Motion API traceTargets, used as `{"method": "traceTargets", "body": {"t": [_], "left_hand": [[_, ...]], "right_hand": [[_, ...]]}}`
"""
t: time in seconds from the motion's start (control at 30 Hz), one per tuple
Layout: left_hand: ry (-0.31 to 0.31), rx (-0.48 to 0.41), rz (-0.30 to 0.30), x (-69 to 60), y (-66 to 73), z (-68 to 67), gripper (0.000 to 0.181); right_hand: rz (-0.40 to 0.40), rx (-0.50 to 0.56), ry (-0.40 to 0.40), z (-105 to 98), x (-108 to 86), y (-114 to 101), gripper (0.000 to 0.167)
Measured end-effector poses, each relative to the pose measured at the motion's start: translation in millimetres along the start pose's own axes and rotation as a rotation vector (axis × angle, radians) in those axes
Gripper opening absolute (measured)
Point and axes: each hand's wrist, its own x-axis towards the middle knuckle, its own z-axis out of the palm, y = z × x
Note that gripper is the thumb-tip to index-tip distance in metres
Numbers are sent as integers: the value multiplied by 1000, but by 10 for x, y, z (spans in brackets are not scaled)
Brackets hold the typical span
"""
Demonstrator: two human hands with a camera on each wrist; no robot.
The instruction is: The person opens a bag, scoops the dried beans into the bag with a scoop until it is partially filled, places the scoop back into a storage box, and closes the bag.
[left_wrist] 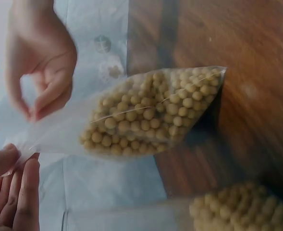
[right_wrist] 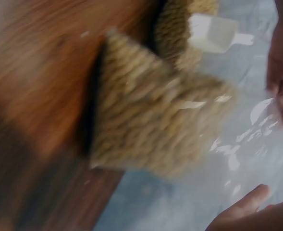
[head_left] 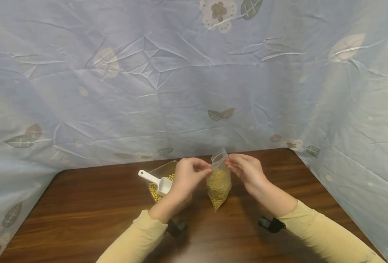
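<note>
A clear plastic zip bag (head_left: 219, 185), its lower part full of round yellow soybeans, stands upright with its bottom corner down at the table. My left hand (head_left: 188, 176) pinches the left side of the bag's mouth between thumb and fingers. At the right side of the mouth, my right hand (head_left: 248, 171) pinches the edge. Seen from the left wrist, the bag's upper plastic (left_wrist: 64, 127) is stretched between both hands, above the soybeans (left_wrist: 141, 113). The right wrist view is blurred; the bag (right_wrist: 155, 110) fills its middle.
Left of the bag, partly behind my left forearm, stands a clear container (head_left: 161, 168) of the same soybeans. A white scoop (head_left: 163, 185) lies on them, handle pointing to the back left. The brown wooden table (head_left: 98, 204) meets a patterned cloth (head_left: 141, 109) behind.
</note>
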Motion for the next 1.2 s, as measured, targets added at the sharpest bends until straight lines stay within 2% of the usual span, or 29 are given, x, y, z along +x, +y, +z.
{"method": "traceTargets", "body": {"t": [0.07,0.17,0.23,0.3,0.4,0.5,0.57,0.67,0.8,0.97,1.2], "left_hand": [[-15,27,38,4,-6,-50,4],[-47,45,62,12,-28,-114,4],[-75,53,70,13,-40,-154,4],[-108,47,74,11,-46,-193,4],[-143,34,78,2,-49,-244,5],[-155,19,88,-5,-74,-284,6],[-143,5,77,-11,-86,-311,7],[-108,-32,25,-27,-94,-355,8],[-75,-77,-40,-44,-123,-379,9],[-77,-116,-59,-48,-213,-332,10],[-41,-18,-87,-58,-257,-308,7]], "right_hand": [[-19,-34,2,-71,12,29,19],[-58,-145,-4,-165,34,76,39],[-79,-206,-32,-207,47,102,49],[-94,-218,-88,-230,61,123,53],[-94,-163,-182,-248,78,146,46],[-87,-106,-235,-264,74,155,27],[-90,-110,-221,-280,53,149,20],[-90,-148,-167,-295,-7,123,24],[-88,-207,-108,-303,-97,99,21],[-78,-225,-77,-319,-157,120,20],[-109,-203,-75,-342,-150,194,24]]}}
